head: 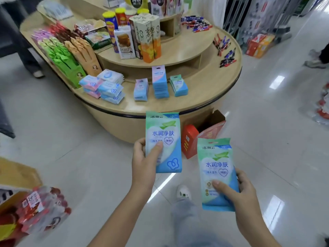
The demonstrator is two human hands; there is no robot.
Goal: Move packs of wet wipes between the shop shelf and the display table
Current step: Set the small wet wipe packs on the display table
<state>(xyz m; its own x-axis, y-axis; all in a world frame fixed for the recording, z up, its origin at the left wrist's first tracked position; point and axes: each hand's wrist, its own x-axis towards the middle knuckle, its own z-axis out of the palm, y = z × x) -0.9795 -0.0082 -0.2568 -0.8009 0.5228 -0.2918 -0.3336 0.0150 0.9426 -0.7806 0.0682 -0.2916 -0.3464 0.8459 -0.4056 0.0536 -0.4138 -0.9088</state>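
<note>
Your left grip [144, 163] pinches a green-and-blue plastic wipes pack [162, 138], thumb across its front. Your right grip [239, 198] curls round a second matching pack [216, 168]. Both packs hang over the glossy white floor [85, 125], short of the round tan wooden tabletop [204, 98].

You hold only their lower ends, so a slick pack could slip, or knock over the upright matching stack [179, 85] as you set it down.

The open red cardboard carton [214, 128] on the floor hides its contents.

Shop: tiered display table [187, 104] stocked with snack boxes [124, 42], pens [226, 54], wipes packs [160, 82].
</note>
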